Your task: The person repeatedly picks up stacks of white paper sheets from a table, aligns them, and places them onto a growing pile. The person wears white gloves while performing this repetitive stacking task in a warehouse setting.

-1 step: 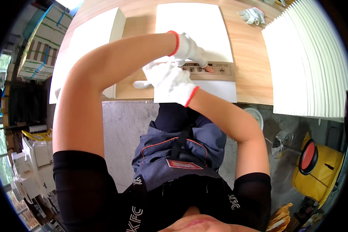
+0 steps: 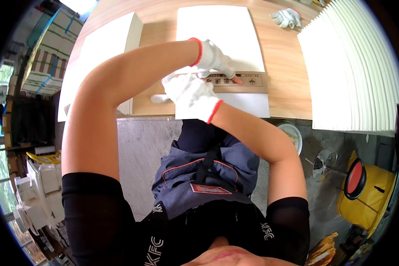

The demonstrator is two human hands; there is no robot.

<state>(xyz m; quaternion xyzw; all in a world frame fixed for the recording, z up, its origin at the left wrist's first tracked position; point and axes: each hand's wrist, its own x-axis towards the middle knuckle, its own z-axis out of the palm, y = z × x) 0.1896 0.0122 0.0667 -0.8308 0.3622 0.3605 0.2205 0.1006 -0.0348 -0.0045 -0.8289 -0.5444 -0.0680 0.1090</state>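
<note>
A white sheet (image 2: 217,31) lies on the table in front of me, with a brown printed paper strip (image 2: 252,88) across its near part. My left hand (image 2: 215,58), in a white knit glove with a red cuff, rests on the strip. Its fingers stretch to the right, and one bare fingertip touches the print. Nearer to me, my right hand (image 2: 190,94) is gloved too and lies over the strip's left end, hiding it. Its thumb sticks out to the left, apart from the bent fingers. Nothing shows in either hand.
On the wooden table (image 2: 290,95), a white stack (image 2: 106,42) stands at left and a tall pile of white folded sheets (image 2: 350,75) at right. A spare glove (image 2: 286,18) lies at the far right. Below are a white bucket (image 2: 292,135) and a yellow bag (image 2: 368,195).
My right hand has shifted very slightly to the left over the strip. My left hand stays in nearly the same place, and the whole view has moved a little.
</note>
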